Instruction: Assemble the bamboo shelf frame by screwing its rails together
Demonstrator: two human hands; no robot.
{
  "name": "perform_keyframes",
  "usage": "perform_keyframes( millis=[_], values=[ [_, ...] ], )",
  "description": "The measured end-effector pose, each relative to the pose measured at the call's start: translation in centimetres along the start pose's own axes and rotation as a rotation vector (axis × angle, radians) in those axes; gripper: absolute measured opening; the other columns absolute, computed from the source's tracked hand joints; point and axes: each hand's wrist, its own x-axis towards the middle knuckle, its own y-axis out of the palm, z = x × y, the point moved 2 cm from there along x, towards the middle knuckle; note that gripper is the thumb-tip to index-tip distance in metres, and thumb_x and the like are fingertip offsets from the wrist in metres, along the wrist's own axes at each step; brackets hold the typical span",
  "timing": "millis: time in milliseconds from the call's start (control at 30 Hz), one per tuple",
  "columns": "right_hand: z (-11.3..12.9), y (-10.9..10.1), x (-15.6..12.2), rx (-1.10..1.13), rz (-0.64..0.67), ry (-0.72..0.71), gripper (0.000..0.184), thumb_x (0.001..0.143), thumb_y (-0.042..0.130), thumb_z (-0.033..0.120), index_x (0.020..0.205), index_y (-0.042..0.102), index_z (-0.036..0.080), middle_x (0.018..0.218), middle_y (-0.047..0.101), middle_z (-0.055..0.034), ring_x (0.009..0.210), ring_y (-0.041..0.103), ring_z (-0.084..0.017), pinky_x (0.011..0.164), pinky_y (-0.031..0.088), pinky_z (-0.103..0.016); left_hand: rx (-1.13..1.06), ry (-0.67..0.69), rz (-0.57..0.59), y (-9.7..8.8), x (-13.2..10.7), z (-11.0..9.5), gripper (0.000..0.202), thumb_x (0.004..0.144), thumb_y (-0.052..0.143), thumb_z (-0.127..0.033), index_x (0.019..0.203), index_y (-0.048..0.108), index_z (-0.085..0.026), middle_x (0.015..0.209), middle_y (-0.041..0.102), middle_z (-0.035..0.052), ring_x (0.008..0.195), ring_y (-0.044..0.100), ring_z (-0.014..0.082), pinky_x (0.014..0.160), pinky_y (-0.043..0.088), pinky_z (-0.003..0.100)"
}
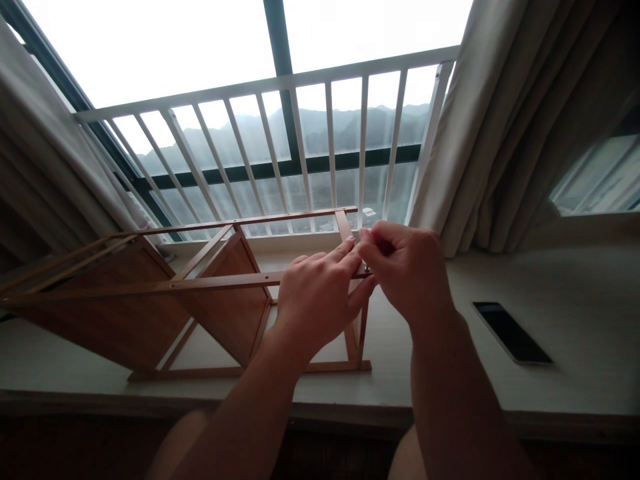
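Observation:
A brown wooden shelf rack (220, 283) lies on its side on the pale ledge, its slim rails running left to right. Near the right end of the upper front rail, my left hand (317, 297) grips the wood, fingers over the top and thumb at the end. My right hand (413, 267) is closed in a pinch just beyond that rail end, against the left fingertips. A small shiny metal piece, perhaps a screw (367, 269), shows below the right fingers at the rail. What the right fingers pinch is hidden.
On the ledge (450, 373) to the right lies a dark phone (513, 333). Behind the rack stand a white railing (329, 143) and a window. Grey curtains (480, 133) hang at both sides. The ledge's front edge runs close to my knees.

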Motion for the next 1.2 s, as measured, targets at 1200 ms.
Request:
perform_keyframes(
  millis=[1200],
  values=[
    [-0.9,-1.1,-0.1,0.200,0.206,-0.036,0.022,0.097,0.050,0.027,0.078,0.059,0.020,0.063,0.054,0.0039,0.057,0.050,-0.011,0.059,0.039,-0.024,0.021,0.001,-0.015,0.0,-0.1,-0.1,0.048,0.097,0.035,-0.054,0.132,0.058,-0.031,0.145,0.053,0.0020,0.107,0.066,0.0254,0.088,0.050,0.041]
  ],
)
